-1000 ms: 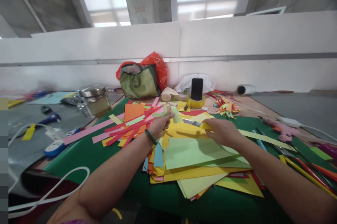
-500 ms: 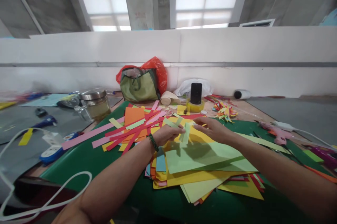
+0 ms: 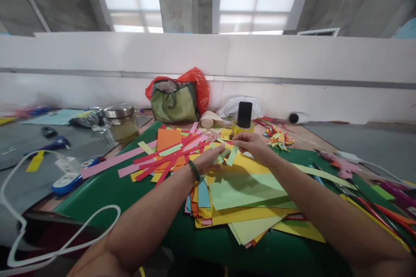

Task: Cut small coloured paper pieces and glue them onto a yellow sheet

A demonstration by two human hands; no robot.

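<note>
Pale green paper strips (image 3: pixel 232 155) sit between both hands, near the green mat's (image 3: pixel 104 194) far edge: the left hand (image 3: pixel 209 161) holds some in its fingers, the right hand (image 3: pixel 255 145) narrowly pinches one end. Nearer lies the paper stack (image 3: pixel 250 190); mat surface shows leftward, to its left edge, crossed by a long pink strip (image 3: pixel 112 161).

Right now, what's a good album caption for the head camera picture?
Left hand holds pale green strips, right hand close beside, above a colourful paper stack.
</note>
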